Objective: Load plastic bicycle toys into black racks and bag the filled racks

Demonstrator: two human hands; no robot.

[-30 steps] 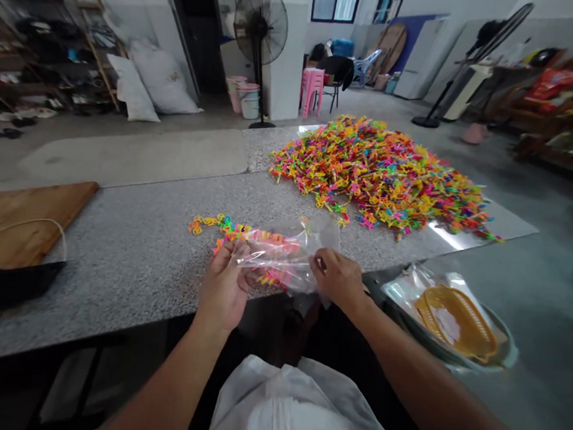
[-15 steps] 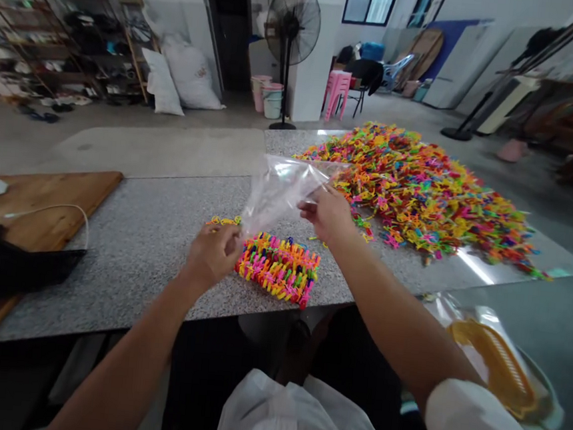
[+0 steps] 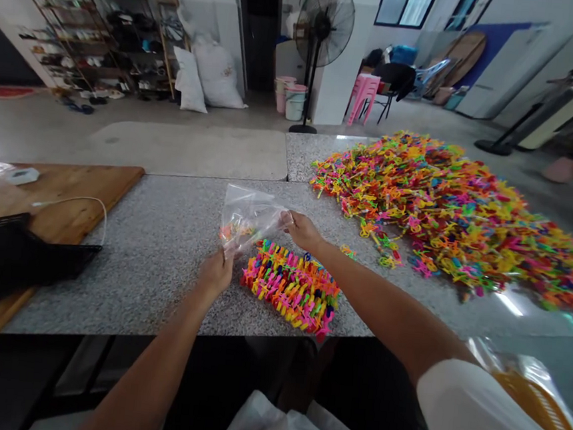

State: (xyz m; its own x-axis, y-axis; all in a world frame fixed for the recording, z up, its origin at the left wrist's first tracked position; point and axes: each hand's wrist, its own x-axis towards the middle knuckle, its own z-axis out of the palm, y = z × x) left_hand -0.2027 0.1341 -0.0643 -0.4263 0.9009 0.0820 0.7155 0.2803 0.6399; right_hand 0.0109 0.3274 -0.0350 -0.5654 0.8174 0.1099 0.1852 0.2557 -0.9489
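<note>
Between my two hands a clear plastic bag [image 3: 251, 208] is stretched above the speckled table. My left hand [image 3: 216, 269] pinches its lower edge, and my right hand [image 3: 301, 230] grips its right side. Some small colourful plastic pieces [image 3: 237, 231] show through the film; whether they lie inside or behind it I cannot tell. Just below the bag, near the table's front edge, lies a block of neatly lined-up plastic pieces [image 3: 290, 285] in pink, yellow, orange and green. Neither hand touches this block.
A big heap of loose colourful plastic pieces [image 3: 442, 208] covers the right side of the stone table [image 3: 152, 257]. On the left are a wooden board [image 3: 81, 204] and a black basket [image 3: 16, 258]. A yellow basket [image 3: 541, 404] sits low at the right. A standing fan [image 3: 323, 27] is beyond the table.
Both hands have drawn the bag lower and nearer to me, and it hangs flatter. The view has turned a little to the left. The lined-up block stays on the table.
</note>
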